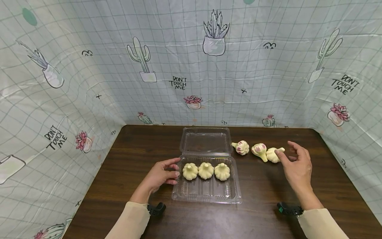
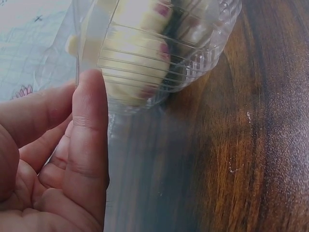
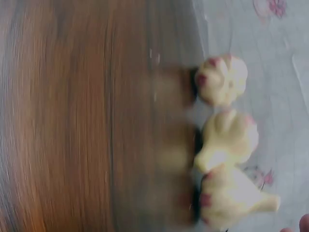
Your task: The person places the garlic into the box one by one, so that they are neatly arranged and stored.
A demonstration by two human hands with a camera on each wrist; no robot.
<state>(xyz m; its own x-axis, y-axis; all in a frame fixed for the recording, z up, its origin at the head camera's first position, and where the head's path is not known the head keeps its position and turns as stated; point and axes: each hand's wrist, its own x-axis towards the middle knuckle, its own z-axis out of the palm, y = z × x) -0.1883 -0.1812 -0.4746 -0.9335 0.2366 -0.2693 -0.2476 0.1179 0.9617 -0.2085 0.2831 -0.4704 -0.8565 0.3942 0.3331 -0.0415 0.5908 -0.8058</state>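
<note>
An open clear plastic container (image 1: 206, 196) holds a row of three pale garlic bulbs (image 1: 206, 170), stems up. At its left side, my left hand (image 1: 162, 172) pinches the rim; the left wrist view shows the thin plastic edge between thumb and finger (image 2: 89, 116). Three more garlic bulbs with purple marks lie right of the container: one (image 1: 242, 147) beside the lid, one (image 1: 259, 151) in the middle, and one (image 1: 273, 155) nearest my right hand (image 1: 296, 164). That hand hovers at the right bulb, fingers apart; in the right wrist view only fingertips (image 3: 304, 224) show.
The container's hinged lid (image 1: 206, 141) lies folded back behind it. Dark wooden table (image 1: 262, 212) surrounds everything. A printed curtain (image 1: 209, 73) hangs at the back and both sides. Each wrist wears a black band (image 1: 156, 209).
</note>
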